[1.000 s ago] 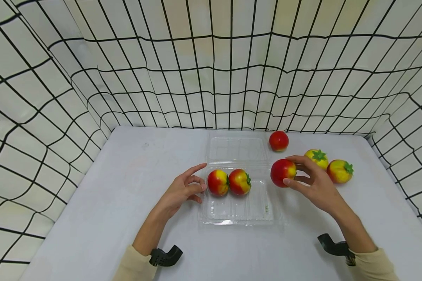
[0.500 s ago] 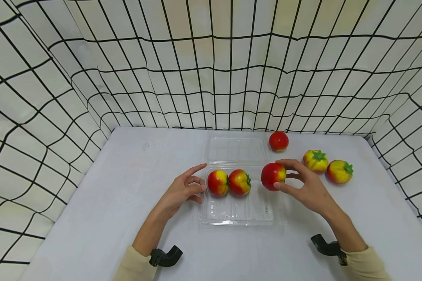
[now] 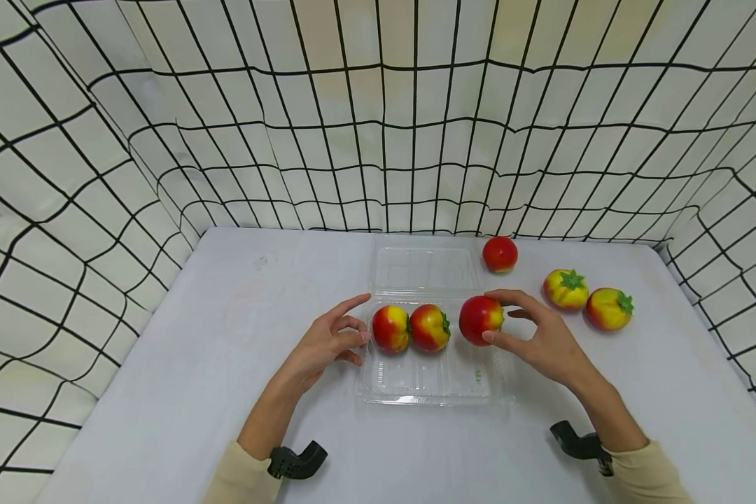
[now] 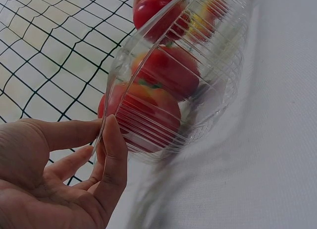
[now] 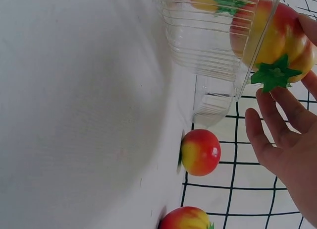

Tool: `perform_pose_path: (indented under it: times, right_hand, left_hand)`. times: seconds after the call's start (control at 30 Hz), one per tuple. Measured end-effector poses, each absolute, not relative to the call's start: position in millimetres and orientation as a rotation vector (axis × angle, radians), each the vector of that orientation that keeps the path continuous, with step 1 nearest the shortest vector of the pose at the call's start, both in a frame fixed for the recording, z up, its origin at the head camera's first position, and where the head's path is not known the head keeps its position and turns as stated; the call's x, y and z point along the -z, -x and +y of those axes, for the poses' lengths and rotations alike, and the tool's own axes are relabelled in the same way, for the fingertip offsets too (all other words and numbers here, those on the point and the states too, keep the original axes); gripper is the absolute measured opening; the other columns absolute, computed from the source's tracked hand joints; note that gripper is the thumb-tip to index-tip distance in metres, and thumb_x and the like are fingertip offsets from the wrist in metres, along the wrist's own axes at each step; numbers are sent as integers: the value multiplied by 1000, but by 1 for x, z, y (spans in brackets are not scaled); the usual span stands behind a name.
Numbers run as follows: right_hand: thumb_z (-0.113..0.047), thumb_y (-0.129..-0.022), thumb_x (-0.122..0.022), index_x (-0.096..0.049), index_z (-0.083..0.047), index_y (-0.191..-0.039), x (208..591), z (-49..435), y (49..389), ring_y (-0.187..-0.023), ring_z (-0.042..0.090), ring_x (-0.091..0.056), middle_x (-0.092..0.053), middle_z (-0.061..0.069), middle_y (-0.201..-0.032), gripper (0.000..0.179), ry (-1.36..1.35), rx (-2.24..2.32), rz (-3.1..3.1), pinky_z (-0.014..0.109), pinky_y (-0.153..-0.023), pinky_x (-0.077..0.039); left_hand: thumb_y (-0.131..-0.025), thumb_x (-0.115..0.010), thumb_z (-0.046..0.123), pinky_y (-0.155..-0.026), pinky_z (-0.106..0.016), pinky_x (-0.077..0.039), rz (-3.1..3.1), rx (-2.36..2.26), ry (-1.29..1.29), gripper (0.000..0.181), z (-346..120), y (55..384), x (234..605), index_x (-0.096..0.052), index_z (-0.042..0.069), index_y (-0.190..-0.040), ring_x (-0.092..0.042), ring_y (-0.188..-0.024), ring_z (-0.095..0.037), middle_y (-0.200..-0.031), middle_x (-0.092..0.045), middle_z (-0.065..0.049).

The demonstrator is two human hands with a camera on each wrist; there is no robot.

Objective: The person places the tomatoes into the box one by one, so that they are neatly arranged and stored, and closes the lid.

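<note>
My right hand [image 3: 549,348] holds a red-and-yellow tomato [image 3: 479,320] between thumb and fingers, over the right end of a clear plastic clamshell box [image 3: 428,385]. In the right wrist view, the held tomato [image 5: 277,40] overlaps the box wall, its green star-shaped calyx towards the fingers. Two more tomatoes sit side by side in the box: one at the left end [image 3: 389,329], the other [image 3: 429,327] beside it. My left hand [image 3: 323,346] pinches the box's left rim; the left wrist view shows thumb and fingertip on the clear edge [image 4: 103,132].
The box's lid [image 3: 425,267] lies folded back behind it. A red tomato [image 3: 500,254] rests beside the lid. Farther right lie two yellower tomatoes, one [image 3: 565,289] behind the other [image 3: 609,309]. Black wire mesh [image 3: 416,168] borders the white table [image 3: 183,392].
My right hand has carried the tomato leftward and slightly nearer, from right of the box to over its right end. My left hand has stayed at the rim.
</note>
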State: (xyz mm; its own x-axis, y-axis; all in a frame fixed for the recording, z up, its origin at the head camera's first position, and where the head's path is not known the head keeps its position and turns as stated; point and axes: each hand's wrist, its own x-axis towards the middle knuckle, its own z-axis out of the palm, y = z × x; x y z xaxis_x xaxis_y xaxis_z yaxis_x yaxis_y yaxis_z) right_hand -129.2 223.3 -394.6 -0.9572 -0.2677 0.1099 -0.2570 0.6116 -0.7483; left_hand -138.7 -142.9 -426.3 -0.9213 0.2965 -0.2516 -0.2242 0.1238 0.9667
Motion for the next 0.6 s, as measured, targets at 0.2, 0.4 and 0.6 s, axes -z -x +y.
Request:
perform_pose_path:
  times: [0.2,0.4,0.6]
  right_hand:
    - [-31,-89,-83,-58,-21,-146,397,222,130,-133,29,-54,-62,9,-145,63,465,1241,2835,61,-107,-52]
    - [-30,-88,-84,-58,-22,-145,402,221,131,-131,28,-55,-62,9,-144,64,488,1211,2854,60,-104,-54]
    - [-24,-85,-86,-59,-20,-144,406,219,132,-132,29,-56,-63,8,-143,65,536,1265,2824,61,-107,-52]
  left_hand:
    - [-97,-69,9,-70,-29,-64,2027,-1852,-66,70,-143,138,426,-41,21,-160,-65,-80,-19,-101,-62,-6]
    - [-97,-69,10,-70,-29,-64,2029,-1847,-65,70,-143,138,426,-41,21,-160,-65,-81,-19,-102,-61,-6]
    - [-97,-69,11,-71,-28,-64,2030,-1848,-69,70,-143,138,426,-41,21,-160,-64,-82,-19,-102,-62,-5]
